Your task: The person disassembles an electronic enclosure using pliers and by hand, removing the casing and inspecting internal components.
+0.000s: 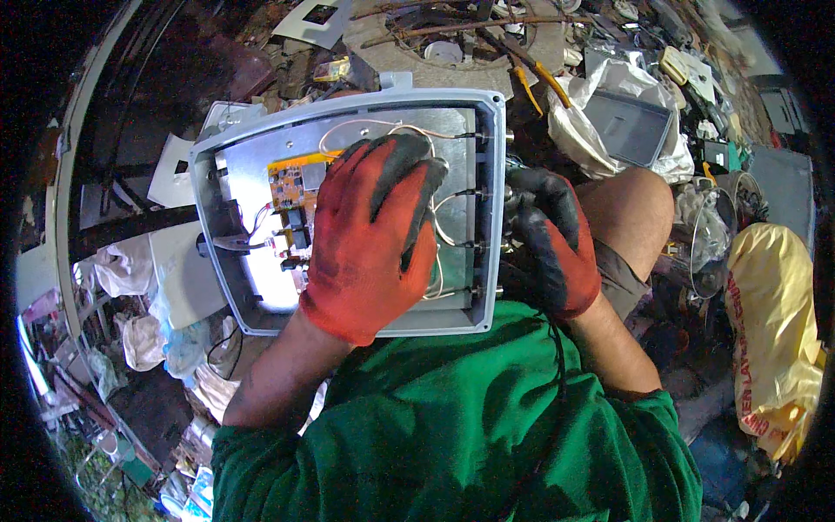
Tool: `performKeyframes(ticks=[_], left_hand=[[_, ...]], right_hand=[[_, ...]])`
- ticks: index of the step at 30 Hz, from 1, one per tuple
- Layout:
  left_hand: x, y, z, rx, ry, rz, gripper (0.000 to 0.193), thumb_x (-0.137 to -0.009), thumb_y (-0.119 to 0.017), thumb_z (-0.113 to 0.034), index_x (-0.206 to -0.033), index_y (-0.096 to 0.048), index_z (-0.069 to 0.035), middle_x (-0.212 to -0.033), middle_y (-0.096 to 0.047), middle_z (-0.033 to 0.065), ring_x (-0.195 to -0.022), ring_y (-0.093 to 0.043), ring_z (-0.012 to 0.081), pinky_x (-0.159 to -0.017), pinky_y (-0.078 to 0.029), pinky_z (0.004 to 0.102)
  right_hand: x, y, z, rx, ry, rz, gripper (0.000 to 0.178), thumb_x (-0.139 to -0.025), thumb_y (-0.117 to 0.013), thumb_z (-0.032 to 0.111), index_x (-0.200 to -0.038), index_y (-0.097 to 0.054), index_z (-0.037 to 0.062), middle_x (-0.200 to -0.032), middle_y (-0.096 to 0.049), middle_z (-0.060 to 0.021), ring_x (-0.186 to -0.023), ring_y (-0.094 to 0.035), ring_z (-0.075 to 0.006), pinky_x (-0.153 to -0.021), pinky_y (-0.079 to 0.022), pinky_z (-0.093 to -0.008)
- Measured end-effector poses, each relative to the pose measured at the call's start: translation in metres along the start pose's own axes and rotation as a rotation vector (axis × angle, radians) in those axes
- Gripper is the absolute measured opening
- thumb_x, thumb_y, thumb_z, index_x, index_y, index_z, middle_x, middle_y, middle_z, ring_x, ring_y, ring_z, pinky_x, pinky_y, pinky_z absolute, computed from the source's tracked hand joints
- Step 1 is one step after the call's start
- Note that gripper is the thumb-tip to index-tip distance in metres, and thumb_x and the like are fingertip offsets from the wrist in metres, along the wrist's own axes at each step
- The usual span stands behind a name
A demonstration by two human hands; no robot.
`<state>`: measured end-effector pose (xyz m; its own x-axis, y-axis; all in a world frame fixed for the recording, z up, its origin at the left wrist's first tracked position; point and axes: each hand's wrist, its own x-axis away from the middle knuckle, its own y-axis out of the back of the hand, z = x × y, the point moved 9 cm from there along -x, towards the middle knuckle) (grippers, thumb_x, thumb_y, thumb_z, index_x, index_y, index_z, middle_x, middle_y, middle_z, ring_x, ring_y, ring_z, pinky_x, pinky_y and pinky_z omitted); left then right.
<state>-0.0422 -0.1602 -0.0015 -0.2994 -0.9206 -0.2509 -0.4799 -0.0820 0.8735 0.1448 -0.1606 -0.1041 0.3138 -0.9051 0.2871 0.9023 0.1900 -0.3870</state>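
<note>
Both hands, in red-and-black gloves, work an opened grey enclosure held on the person's lap.

Left hand (374, 235) lies flat inside the enclosure (348, 109), fingers spread over thin white wires (365, 128), just beside the orange circuit board (293, 181). Right hand (552, 239) curls around the connectors along the enclosure's right wall, fingers clenched there. White plastic bag (600, 104) and yellow sack (774, 331) lie among scrap on the ground.
</note>
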Motion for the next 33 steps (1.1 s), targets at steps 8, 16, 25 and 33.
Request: performKeyframes(ticks=[8,16,25,33], left_hand=[[0.0,-0.002,-0.003,-0.043,0.005,0.0,0.047,-0.075,-0.076,-0.02,-0.119,-0.066,-0.007,-0.136,-0.05,0.0203,-0.128,-0.045,0.0426,-0.111,-0.035,0.0515],[0.004,0.047,0.011,-0.041,0.075,-0.249,0.041,-0.077,-0.061,0.001,-0.117,-0.067,-0.003,-0.124,-0.062,0.0202,-0.121,-0.056,0.0374,-0.104,-0.046,0.0425],[0.013,0.062,0.055,-0.164,0.043,-0.196,0.045,-0.076,-0.066,-0.008,-0.12,-0.061,-0.001,-0.125,-0.058,0.0228,-0.121,-0.053,0.0438,-0.107,-0.039,0.0539],[0.011,0.058,0.046,-0.195,0.078,-0.11,0.057,-0.074,-0.073,-0.014,-0.127,-0.059,0.0,-0.13,-0.054,0.024,-0.125,-0.048,0.0456,-0.108,-0.037,0.0532]], right_hand=[[-0.015,0.0,0.013,0.321,0.078,0.049,0.04,-0.095,-0.064,0.013,-0.131,-0.054,-0.0004,-0.117,-0.066,-0.0077,-0.106,-0.061,-0.0145,-0.096,-0.049,-0.0315],[-0.012,0.0,0.01,0.222,0.094,0.023,0.036,-0.094,-0.062,0.01,-0.129,-0.055,0.0011,-0.113,-0.065,-0.0068,-0.104,-0.06,-0.0141,-0.094,-0.048,-0.0307],[-0.008,0.001,0.007,0.17,0.078,0.018,0.039,-0.096,-0.059,0.008,-0.134,-0.052,0.0004,-0.119,-0.065,-0.0085,-0.109,-0.061,-0.0159,-0.098,-0.048,-0.0328],[-0.007,-0.002,0.007,0.102,0.06,0.006,0.038,-0.096,-0.058,0.009,-0.132,-0.053,0.0,-0.118,-0.065,-0.0105,-0.108,-0.061,-0.0179,-0.097,-0.048,-0.0332]])
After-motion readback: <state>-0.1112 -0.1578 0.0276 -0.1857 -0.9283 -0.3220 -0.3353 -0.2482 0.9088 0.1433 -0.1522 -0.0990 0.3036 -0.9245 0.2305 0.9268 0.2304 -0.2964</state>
